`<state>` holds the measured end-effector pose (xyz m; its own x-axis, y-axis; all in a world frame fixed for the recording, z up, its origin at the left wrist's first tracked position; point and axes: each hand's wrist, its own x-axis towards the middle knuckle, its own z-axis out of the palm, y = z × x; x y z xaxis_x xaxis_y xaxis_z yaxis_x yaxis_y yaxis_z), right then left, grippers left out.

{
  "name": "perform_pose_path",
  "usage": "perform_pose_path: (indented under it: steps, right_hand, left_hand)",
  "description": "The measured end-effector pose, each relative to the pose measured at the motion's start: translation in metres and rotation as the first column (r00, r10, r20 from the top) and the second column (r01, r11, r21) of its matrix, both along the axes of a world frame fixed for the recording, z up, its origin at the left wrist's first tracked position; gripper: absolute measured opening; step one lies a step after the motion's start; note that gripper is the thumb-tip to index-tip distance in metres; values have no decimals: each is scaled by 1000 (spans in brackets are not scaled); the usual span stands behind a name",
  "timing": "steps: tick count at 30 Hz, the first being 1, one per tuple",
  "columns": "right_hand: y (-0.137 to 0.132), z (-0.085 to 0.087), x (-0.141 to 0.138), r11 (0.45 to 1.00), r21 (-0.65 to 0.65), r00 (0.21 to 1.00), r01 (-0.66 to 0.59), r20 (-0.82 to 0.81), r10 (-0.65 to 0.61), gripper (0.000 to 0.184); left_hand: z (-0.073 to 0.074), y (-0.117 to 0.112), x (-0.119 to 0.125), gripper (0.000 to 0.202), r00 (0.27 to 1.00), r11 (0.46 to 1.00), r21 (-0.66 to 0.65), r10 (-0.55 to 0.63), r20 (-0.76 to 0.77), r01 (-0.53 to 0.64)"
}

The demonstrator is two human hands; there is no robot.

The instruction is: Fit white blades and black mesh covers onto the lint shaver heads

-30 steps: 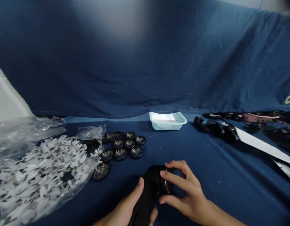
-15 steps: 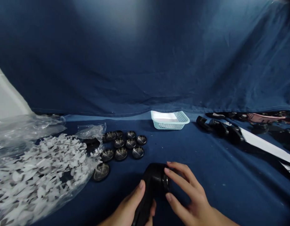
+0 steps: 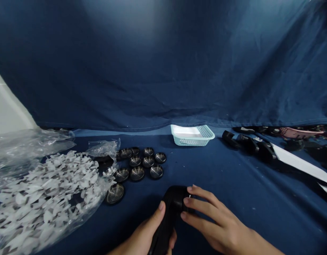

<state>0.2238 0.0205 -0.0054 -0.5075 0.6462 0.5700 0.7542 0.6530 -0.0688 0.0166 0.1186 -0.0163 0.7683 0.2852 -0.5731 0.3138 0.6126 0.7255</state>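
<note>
My left hand [image 3: 151,226] is wrapped around the handle of a black, bent piece that looks like a handheld shower head [image 3: 174,199], its thumb lying along the near side. At the round end of that piece, which faces right, my right hand [image 3: 213,216] has its fingertips closed over the rim. A thin shiny edge shows between the fingers; the rest of the end is hidden by them. Left of the hands, several round black discs [image 3: 137,174] with dotted faces lie in loose rows on the blue cloth [image 3: 206,170].
A clear plastic bag [image 3: 81,219] full of small white plastic pieces [image 3: 46,191] spreads across the left. Toward the back stands a light blue basket [image 3: 192,142] with something white inside. On the right lie black parts [image 3: 248,144], a white strip [image 3: 301,161] and a pink basket [image 3: 298,133].
My right hand's fingers have shifted left and closed further over the round end, covering more of its shiny rim. The left hand keeps its grip on the handle.
</note>
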Motion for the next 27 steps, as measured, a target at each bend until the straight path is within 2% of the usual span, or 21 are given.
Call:
perform_pose_path:
  steps: [3,5,9,15,22,24,27]
  right_hand:
    - [0,1,0,999,-16,994,37,-102,-39,43]
    - [2,0,-2,998,-13,981,69,-179,-70,43]
    - [3,-3,-7,995,-17,969,97,-225,-99,44]
    - [-1,-1,-7,995,-73,970,69,-230,-84,44]
    - [-4,7,-2,998,-68,1000,19,-3,-19,42]
    - [-3,4,-1,996,-66,997,58,-39,-61,44]
    - [0,-5,-5,980,-69,962,185,-189,-195,49]
  left_hand:
    - [10,-3,-2,79,1000,1000,-10,-13,4,14]
    - [18,-8,-5,76,999,999,-14,43,17,-43]
    - [27,-18,-8,71,984,985,-6,173,38,-173]
    - [22,-15,-6,76,992,991,-54,126,19,-125]
    - [27,-7,-8,77,999,996,-80,45,23,-43]
    - [27,-7,-8,78,999,997,-65,42,13,-41]
    - [23,-13,-8,76,996,997,9,78,-34,-78]
